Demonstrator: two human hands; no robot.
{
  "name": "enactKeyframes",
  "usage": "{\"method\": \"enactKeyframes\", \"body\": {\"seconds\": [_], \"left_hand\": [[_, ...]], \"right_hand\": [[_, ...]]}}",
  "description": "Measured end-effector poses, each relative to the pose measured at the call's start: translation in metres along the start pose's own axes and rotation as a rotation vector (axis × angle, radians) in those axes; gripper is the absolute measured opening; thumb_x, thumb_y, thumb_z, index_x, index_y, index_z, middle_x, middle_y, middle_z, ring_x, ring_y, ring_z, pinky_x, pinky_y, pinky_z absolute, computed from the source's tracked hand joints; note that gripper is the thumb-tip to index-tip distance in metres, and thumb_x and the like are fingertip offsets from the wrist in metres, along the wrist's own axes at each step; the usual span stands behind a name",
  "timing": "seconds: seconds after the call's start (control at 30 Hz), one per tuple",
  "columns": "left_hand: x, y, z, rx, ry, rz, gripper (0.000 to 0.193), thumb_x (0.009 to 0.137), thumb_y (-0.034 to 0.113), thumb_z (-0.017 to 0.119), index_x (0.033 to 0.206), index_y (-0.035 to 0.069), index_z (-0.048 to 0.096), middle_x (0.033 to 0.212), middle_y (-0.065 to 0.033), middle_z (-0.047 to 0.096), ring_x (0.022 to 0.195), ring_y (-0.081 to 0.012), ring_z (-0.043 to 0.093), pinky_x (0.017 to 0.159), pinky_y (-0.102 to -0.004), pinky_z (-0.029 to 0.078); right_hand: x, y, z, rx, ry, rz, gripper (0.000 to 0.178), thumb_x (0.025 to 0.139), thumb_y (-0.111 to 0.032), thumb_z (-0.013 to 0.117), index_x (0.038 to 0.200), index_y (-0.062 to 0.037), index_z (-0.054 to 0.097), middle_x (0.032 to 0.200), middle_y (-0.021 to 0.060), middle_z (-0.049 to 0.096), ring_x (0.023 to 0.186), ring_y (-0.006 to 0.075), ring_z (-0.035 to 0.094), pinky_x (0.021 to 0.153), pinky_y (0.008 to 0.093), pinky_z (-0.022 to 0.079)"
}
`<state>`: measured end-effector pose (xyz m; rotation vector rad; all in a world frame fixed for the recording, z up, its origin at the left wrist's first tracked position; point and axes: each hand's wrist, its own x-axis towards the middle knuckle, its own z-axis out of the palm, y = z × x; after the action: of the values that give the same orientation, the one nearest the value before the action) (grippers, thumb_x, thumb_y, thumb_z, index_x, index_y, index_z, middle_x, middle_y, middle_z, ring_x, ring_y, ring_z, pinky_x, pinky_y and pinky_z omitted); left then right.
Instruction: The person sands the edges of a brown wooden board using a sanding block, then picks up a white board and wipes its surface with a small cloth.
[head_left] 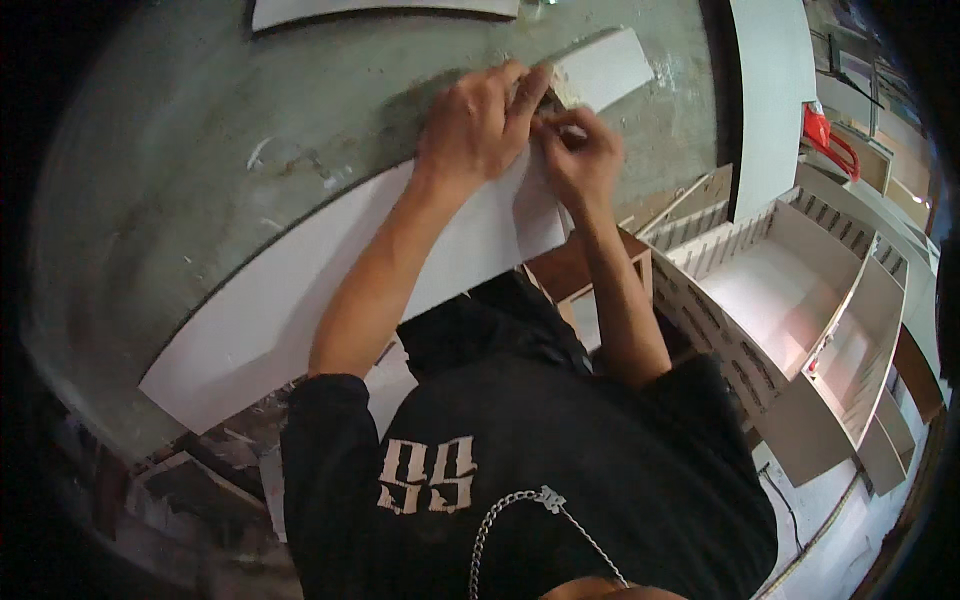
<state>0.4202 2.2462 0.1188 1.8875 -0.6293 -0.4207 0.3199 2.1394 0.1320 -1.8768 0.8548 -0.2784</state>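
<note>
Long flat white panel [300, 290], dark-edged; left hand [472, 125] at twelve o'clock, right hand [588, 165] at one; fingers curled, grasp unclear.

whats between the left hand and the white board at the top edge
The head view shows only grey-green tabletop between the left hand and that board.

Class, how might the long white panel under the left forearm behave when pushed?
The white panel would probably slide rather than roll, lying flat on the table. It looks fairly stiff, showing no obvious sag.
</note>
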Motion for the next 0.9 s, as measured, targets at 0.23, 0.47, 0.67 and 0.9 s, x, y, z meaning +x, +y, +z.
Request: {"method": "enactKeyframes", "body": {"seconds": [0.23, 0.47, 0.67, 0.9], "left_hand": [[0.003, -0.003, -0.001, -0.067, 0.023, 0.025, 0.055, 0.104, 0.049, 0.037, 0.088, 0.001, 0.059, 0.076, -0.0259, 0.060, 0.079, -0.0470, 0.060, 0.068, -0.0488, 0.047], [0.003, -0.005, -0.008, -0.006, -0.022, -0.012, 0.058, 0.103, 0.051, 0.036, 0.093, 0.001, 0.062, 0.077, -0.0261, 0.062, 0.079, -0.0469, 0.062, 0.068, -0.0497, 0.049], [0.006, -0.002, -0.010, 0.001, -0.033, -0.025, 0.059, 0.103, 0.053, 0.036, 0.091, 0.001, 0.063, 0.074, -0.0250, 0.064, 0.076, -0.0463, 0.064, 0.069, -0.0518, 0.051], [0.003, -0.001, -0.006, -0.022, -0.037, -0.061, 0.058, 0.102, 0.053, 0.038, 0.092, 0.002, 0.063, 0.074, -0.0263, 0.064, 0.078, -0.0469, 0.064, 0.070, -0.0526, 0.051]], "right_hand": [[0.003, -0.009, 0.005, -0.076, 0.017, 0.015, 0.009, 0.081, -0.003, 0.075, 0.081, 0.0026, 0.068, 0.075, 0.0071, 0.070, 0.069, 0.0109, 0.062, 0.062, 0.0257, 0.049], [-0.019, 0.005, -0.003, -0.051, -0.001, 0.066, 0.011, 0.083, -0.006, 0.075, 0.082, 0.0025, 0.068, 0.072, 0.0045, 0.068, 0.068, 0.0095, 0.062, 0.059, 0.0254, 0.048], [-0.020, 0.005, -0.003, -0.067, 0.013, 0.066, 0.012, 0.082, -0.005, 0.075, 0.083, 0.0035, 0.067, 0.076, 0.0067, 0.069, 0.074, 0.0107, 0.065, 0.067, 0.0274, 0.053], [-0.009, -0.002, 0.000, -0.141, 0.001, -0.004, 0.011, 0.082, -0.005, 0.075, 0.086, 0.0020, 0.067, 0.075, 0.0060, 0.068, 0.073, 0.0106, 0.065, 0.064, 0.0269, 0.052]]}}
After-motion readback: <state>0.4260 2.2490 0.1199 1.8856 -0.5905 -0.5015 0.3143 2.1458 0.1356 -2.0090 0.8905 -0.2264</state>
